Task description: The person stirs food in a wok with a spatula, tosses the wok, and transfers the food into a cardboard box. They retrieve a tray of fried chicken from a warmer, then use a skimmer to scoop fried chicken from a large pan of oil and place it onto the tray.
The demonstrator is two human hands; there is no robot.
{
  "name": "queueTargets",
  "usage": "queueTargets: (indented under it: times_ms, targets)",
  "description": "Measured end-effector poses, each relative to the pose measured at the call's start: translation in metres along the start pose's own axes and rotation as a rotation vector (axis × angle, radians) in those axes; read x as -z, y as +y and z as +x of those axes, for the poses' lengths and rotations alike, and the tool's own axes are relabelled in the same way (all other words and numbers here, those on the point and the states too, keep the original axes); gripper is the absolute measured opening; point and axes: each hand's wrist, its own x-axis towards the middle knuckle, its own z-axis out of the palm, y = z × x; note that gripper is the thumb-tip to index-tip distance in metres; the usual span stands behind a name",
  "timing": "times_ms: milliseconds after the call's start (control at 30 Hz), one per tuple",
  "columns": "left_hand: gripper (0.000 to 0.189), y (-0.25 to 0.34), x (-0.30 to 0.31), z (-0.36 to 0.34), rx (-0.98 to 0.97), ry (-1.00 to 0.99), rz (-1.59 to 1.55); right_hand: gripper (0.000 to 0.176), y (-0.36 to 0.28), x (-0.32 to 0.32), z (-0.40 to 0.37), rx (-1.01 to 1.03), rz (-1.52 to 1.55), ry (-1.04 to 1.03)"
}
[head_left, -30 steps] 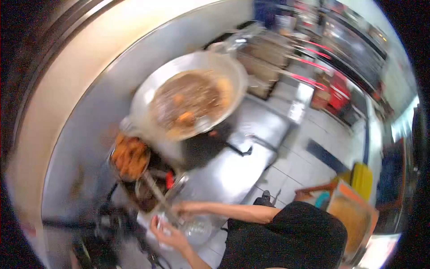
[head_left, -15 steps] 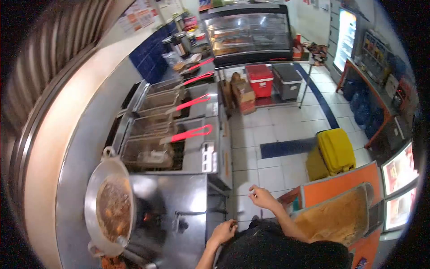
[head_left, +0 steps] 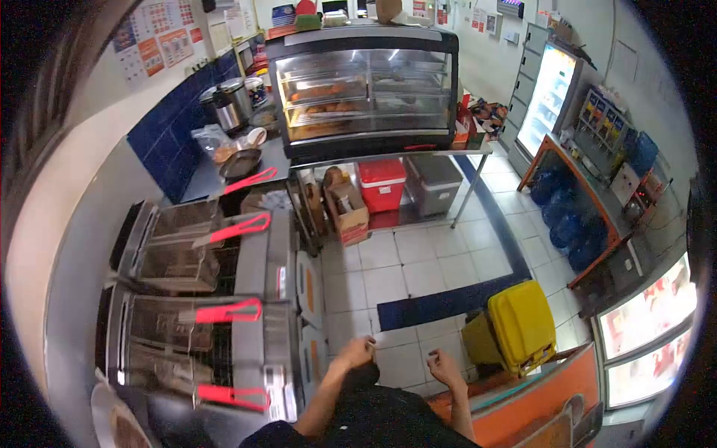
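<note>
In front of my body, low in the head view, my left hand [head_left: 357, 352] hangs over the tiled floor, its fingers loosely curled and nothing visible in it. To its right, my right hand [head_left: 444, 367] is held up with thumb and fingers apart, also holding nothing that shows. Neither hand touches anything. The fryers with wire baskets [head_left: 175, 269] and red handles [head_left: 237, 228] stand left of my left hand. Nearest to my right hand is a yellow bin [head_left: 523, 325], just beyond it to the right.
A glass display case [head_left: 366, 93] stands on a table ahead, with a red cooler [head_left: 382, 184] and a grey cooler [head_left: 433, 184] below. An orange counter [head_left: 523, 403] borders the right. A pan [head_left: 116, 422] is at lower left. Blue bottles [head_left: 567, 220] sit beneath a shelf.
The view has tilted up and moved forward along the fryers. The display case looks nearer, and the pan has slid toward the lower left edge. My hands now hang closer together.
</note>
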Motion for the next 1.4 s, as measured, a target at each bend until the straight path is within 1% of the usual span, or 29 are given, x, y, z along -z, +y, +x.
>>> queueTargets:
  times_ms: [100, 167, 200, 233, 267, 300, 333, 400, 500, 567, 633, 667, 700, 767, 800, 833, 867, 900, 933, 967, 1000, 1033, 1100, 1133, 1167, 1233, 1300, 1367, 1400]
  targets:
    - [0.028, 0.021, 0.065, 0.118, -0.111, 0.081, -0.028, 0.031, 0.068, -0.014, 0.052, -0.064, 0.157, 0.050]
    - [0.029, 0.056, 0.136, 0.180, -0.227, 0.151, 0.016, 0.030, 0.079, -0.012, 0.062, -0.334, 0.872, 0.112]
    - [0.029, 0.076, 0.173, 0.215, -0.200, 0.129, -0.043, 0.029, 0.096, -0.020, 0.069, -0.481, 0.856, 0.143]
    - [0.028, 0.054, 0.183, 0.283, -0.405, 0.336, -0.062, 0.028, 0.124, -0.028, 0.078, -0.623, 0.832, 0.167]
    - [0.027, 0.054, 0.220, 0.342, -0.530, 0.336, 0.048, 0.025, 0.173, -0.050, 0.079, -0.666, 0.913, 0.176]
    - [0.026, 0.086, 0.267, 0.364, -0.516, 0.413, 0.161, 0.022, 0.210, -0.070, 0.086, -0.707, 0.984, 0.185]
    - [0.023, 0.123, 0.308, 0.372, -0.468, 0.446, 0.064, 0.022, 0.222, -0.072, 0.088, -0.751, 0.956, 0.167]
    - [0.023, 0.137, 0.369, 0.465, -0.510, 0.538, 0.053, 0.023, 0.229, -0.073, 0.105, -0.806, 0.818, 0.116]
    - [0.024, 0.160, 0.451, 0.581, -0.558, 0.805, -0.019, 0.023, 0.232, -0.049, 0.172, -0.770, 0.624, 0.066]
    - [0.029, 0.175, 0.484, 0.630, -0.449, 0.919, 0.055, 0.024, 0.226, -0.024, 0.225, -0.724, 0.520, 0.048]
    - [0.038, 0.171, 0.503, 0.691, -0.501, 1.350, 0.183, 0.024, 0.225, 0.009, 0.293, -0.630, 0.419, 0.069]
    - [0.040, 0.189, 0.506, 0.694, -0.434, 1.286, -0.061, 0.024, 0.227, 0.028, 0.330, -0.544, 0.370, 0.110]
    - [0.040, 0.201, 0.505, 0.699, -0.419, 1.303, -0.063, 0.025, 0.233, 0.052, 0.368, -0.408, 0.304, 0.181]
    - [0.039, 0.225, 0.490, 0.715, -0.366, 1.505, -0.048, 0.026, 0.251, 0.105, 0.462, 0.022, 0.165, 0.447]
    - [0.040, 0.242, 0.481, 0.718, -0.320, 1.561, -0.188, 0.021, 0.251, 0.138, 0.500, -0.063, 0.166, 0.537]
    - [0.042, 0.261, 0.479, 0.715, -0.271, 1.622, -0.317, 0.020, 0.194, 0.187, 0.568, -0.141, 0.171, 0.622]
    - [0.045, 0.268, 0.472, 0.725, -0.225, 1.648, -0.286, 0.024, 0.091, 0.243, 0.607, -0.195, 0.295, 0.658]
    - [0.048, 0.274, 0.462, 0.735, -0.172, 1.663, -0.251, 0.025, 0.040, 0.282, 0.653, -0.052, 0.185, 0.722]
    - [0.053, 0.283, 0.451, 0.741, -0.157, 1.604, -0.272, 0.025, -0.078, 0.323, 0.674, -0.011, 0.159, 0.766]
    - [0.057, 0.295, 0.441, 0.747, -0.147, 1.545, -0.302, 0.021, -0.157, 0.340, 0.704, 0.343, 0.294, 0.884]
    - [0.056, 0.304, 0.431, 0.752, -0.214, 1.473, -0.306, 0.024, -0.237, 0.350, 0.725, 0.490, 0.403, 0.877]
    - [0.054, 0.312, 0.416, 0.758, -0.288, 1.401, -0.309, 0.022, -0.291, 0.352, 0.743, 0.482, 0.553, 0.688]
    - [0.043, 0.297, 0.354, 0.834, -0.446, 0.640, -1.217, 0.015, -0.404, 0.330, 0.766, 0.911, 0.303, 0.508]
    - [0.043, 0.282, 0.355, 0.827, -0.430, 0.646, -1.228, 0.015, -0.454, 0.310, 0.774, 1.014, 0.116, 0.365]
    - [0.038, 0.266, 0.356, 0.813, -0.579, 0.591, -1.056, 0.014, -0.489, 0.291, 0.783, 1.106, -0.075, 0.211]
    - [0.028, 0.237, 0.377, 0.777, -0.869, 0.474, -0.689, 0.015, -0.528, 0.252, 0.820, 1.464, -0.413, 0.120]
    - [0.022, 0.205, 0.412, 0.732, -1.135, 0.330, -0.281, 0.017, -0.535, 0.231, 0.865, 1.523, -0.540, 0.101]
    - [0.022, 0.169, 0.499, 0.661, -0.678, 0.111, -0.201, 0.020, -0.537, 0.237, 0.896, 1.577, -0.668, 0.096]
    - [0.021, 0.137, 0.512, 0.652, -0.626, 0.241, -0.293, 0.022, -0.532, 0.247, 0.910, 1.604, -0.840, 0.190]
